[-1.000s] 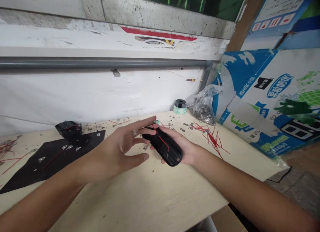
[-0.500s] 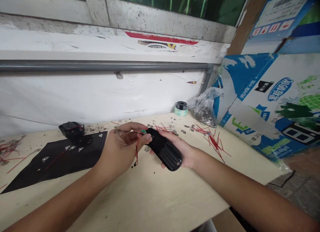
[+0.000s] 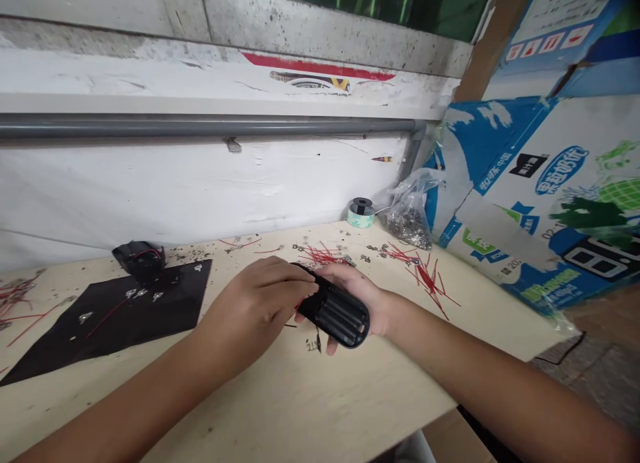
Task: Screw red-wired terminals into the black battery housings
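Observation:
My right hand (image 3: pixel 367 296) grips a black oval plastic housing (image 3: pixel 340 313) with ribbed slots, just above the pale wooden table (image 3: pixel 320 396). My left hand (image 3: pixel 260 303) is closed in a pinch at the housing's left end, where a bit of red wire (image 3: pixel 299 306) shows between the fingers. A small metal spring piece (image 3: pixel 313 345) hangs below the housing. What else the left fingers pinch is hidden.
A black sheet (image 3: pixel 110 316) with small metal clips lies at left, with a black part (image 3: pixel 140 258) behind it. Red wire offcuts (image 3: pixel 423 273) and metal bits litter the far table. A solder spool (image 3: pixel 360 213), a plastic bag (image 3: pixel 410 216) and printed cardboard boxes (image 3: pixel 540 196) stand at right.
My left hand went from open to pinching the red wire, then moved down against the housing's left end. The housing has turned so its ribbed side faces up, and both hands have dropped lower.

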